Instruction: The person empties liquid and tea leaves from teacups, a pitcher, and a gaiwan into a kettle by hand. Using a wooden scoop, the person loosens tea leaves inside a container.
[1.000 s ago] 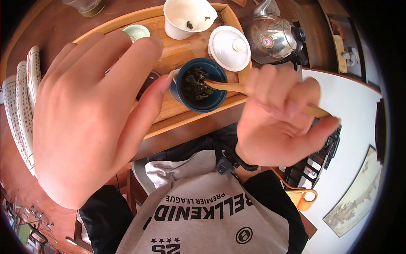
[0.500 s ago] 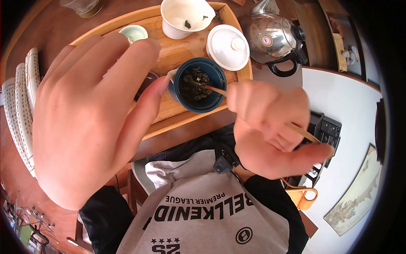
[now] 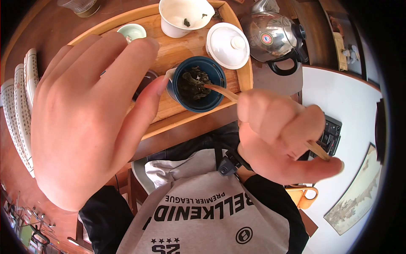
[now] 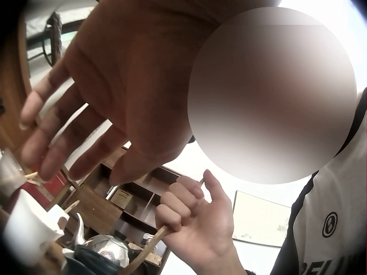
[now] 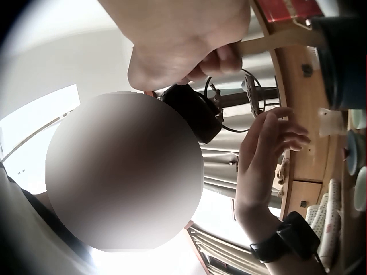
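In the head view a dark blue cup (image 3: 199, 84) stands on the wooden tray, with dark tea leaves (image 3: 193, 86) inside. The right hand (image 3: 281, 133) curls its fingers round a thin wooden stick (image 3: 224, 92), whose far end reaches into the cup among the leaves. At the cup's left side, the left hand (image 3: 95, 114) hovers with relaxed, slightly bent fingers, its thumb tip by the pale spout; whether they touch cannot be told. The left wrist view shows the left hand (image 4: 109, 91) with fingers spread and nothing held.
On the tray (image 3: 169, 122) are a white pitcher (image 3: 182, 25) with a few leaves, a white lid (image 3: 228, 45) and a small green cup (image 3: 133, 31). A glass and metal kettle (image 3: 270, 40) stands right of it. Paper rolls (image 3: 21, 106) lie at the left.
The right hand has shifted down toward the body, its grip turning while the stick's tip stays in the cup. The left hand has hardly moved.
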Demonstrator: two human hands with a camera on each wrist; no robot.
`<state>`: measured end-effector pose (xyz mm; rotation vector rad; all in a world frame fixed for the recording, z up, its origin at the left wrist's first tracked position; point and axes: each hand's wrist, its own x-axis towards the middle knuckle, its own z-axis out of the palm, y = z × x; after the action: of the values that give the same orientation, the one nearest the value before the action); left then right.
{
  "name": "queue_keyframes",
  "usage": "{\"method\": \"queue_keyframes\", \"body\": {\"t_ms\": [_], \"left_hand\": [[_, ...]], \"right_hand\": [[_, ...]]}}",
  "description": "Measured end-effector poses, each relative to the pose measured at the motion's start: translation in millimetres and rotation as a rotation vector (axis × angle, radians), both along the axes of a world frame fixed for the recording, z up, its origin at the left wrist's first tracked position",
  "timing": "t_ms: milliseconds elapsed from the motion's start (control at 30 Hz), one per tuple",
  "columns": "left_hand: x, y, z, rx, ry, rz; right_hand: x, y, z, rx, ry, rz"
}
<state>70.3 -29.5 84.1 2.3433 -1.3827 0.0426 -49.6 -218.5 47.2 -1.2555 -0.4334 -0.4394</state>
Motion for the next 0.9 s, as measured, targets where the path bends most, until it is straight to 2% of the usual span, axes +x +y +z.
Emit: {"method": "queue_keyframes", "body": {"t_ms": [67, 100, 233, 300, 400, 633, 733, 800, 900], "left_hand": [[-0.7, -0.3, -0.5, -0.010, -0.006, -0.001], [-1.2, -0.4, -0.5, -0.005, -0.008, 0.005], [-0.8, -0.6, 0.2, 0.001, 0.005, 0.005], [-0.4, -0.5, 0.3, 0.002, 0.007, 0.005], [0.1, -0.5, -0.3, -0.003, 0.010, -0.001], [0.5, 0.0, -0.6, -0.018, 0.014, -0.008], [-0.7, -0.5, -0.7, -0.013, 0.015, 0.007], [0.2, 0.1, -0.9, -0.018, 0.008, -0.001], [-0.1, 0.0, -1.1, -0.033, 0.002, -0.009]], "right_hand": [[-4.4, 1.9, -8.6, -0.032, 0.176, -0.130], [1.7, -5.1, -15.1, -0.089, 0.154, -0.013], [3.2, 0.4, -16.1, -0.072, 0.135, -0.106], [6.4, -5.1, -17.6, -0.215, -0.066, 0.027], [8.0, -7.4, -13.1, -0.227, -0.150, 0.096], [3.6, 0.4, -16.0, -0.227, -0.247, 0.133], [1.1, 12.4, -22.8, -0.297, -0.257, 0.043], [0.5, 12.9, -20.2, -0.507, -0.223, 0.197], [-6.0, 16.6, -18.9, -0.593, -0.215, 0.195]]}}
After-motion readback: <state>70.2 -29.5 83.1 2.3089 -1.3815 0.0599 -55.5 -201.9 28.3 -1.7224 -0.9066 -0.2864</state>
